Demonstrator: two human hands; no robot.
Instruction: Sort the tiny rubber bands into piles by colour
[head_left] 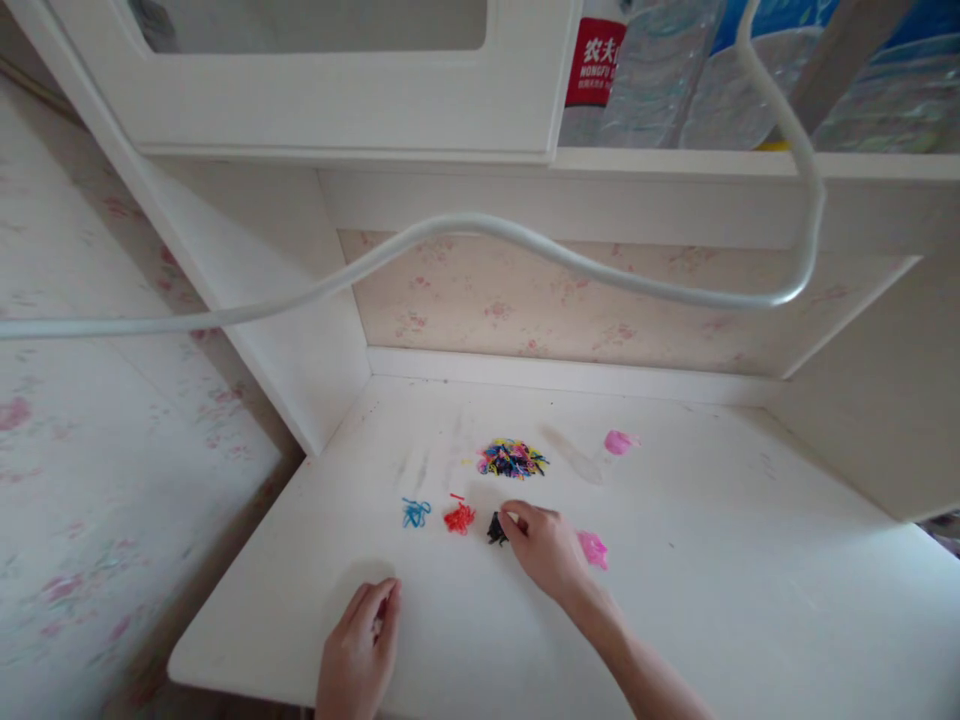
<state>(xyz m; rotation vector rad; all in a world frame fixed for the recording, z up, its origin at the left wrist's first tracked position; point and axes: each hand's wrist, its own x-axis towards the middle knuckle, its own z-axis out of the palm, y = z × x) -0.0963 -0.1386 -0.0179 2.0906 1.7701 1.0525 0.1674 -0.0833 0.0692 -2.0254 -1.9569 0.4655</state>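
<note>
My right hand (546,545) reaches in with thumb and forefinger pinched at the edge of a small pile of black rubber bands (496,529). The fingertips overlap this pile and partly cover it. My left hand (360,640) rests near the front of the desk, fingers curled and thumb closed against them; anything inside is hidden. Left of the black pile lie red rubber bands (459,517), then blue rubber bands (416,513). Behind them is a larger heap of mixed-colour rubber bands (514,459). A crumpled pink piece (593,549) sits just right of my right wrist.
Another pink piece (618,442) lies farther back on the white desk (712,620), by a clear, see-through item (590,467). A white cable (480,224) crosses above the desk. Bottles (596,60) stand on the shelf overhead, beside a cabinet door (337,105).
</note>
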